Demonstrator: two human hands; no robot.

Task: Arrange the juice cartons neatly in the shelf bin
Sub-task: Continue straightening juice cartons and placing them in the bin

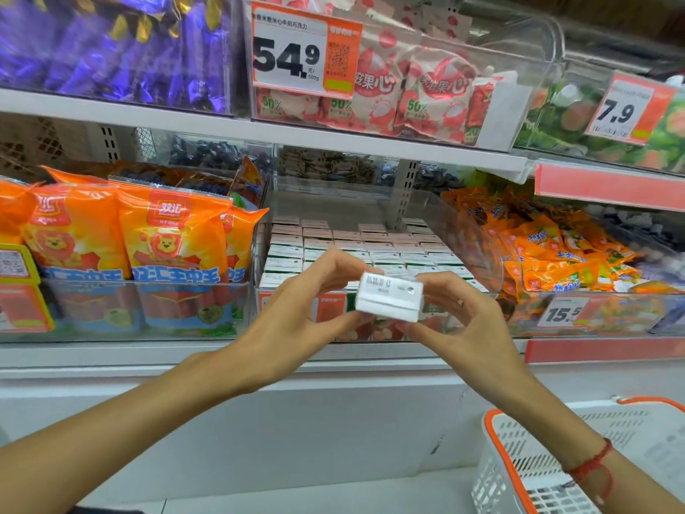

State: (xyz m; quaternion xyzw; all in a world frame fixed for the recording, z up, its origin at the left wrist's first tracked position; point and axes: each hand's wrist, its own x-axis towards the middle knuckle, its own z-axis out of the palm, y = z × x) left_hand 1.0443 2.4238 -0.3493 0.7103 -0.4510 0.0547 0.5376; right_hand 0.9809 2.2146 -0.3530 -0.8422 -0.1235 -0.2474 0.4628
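I hold one small white juice carton (388, 296) in front of the shelf, its printed top facing me. My left hand (296, 313) pinches its left end between thumb and fingers. My right hand (459, 315) grips its right end the same way. Behind it, a clear shelf bin (478, 250) on the middle shelf holds several rows of upright white cartons (356, 246), seen from above. The held carton hovers just before the bin's front wall, hiding part of the front row.
Orange sausage packs (148, 246) fill the bin to the left, orange snack bags (556, 250) the bin to the right. An upper shelf (259, 124) with price tags overhangs. A white basket with orange rim (493, 439) stands at lower right.
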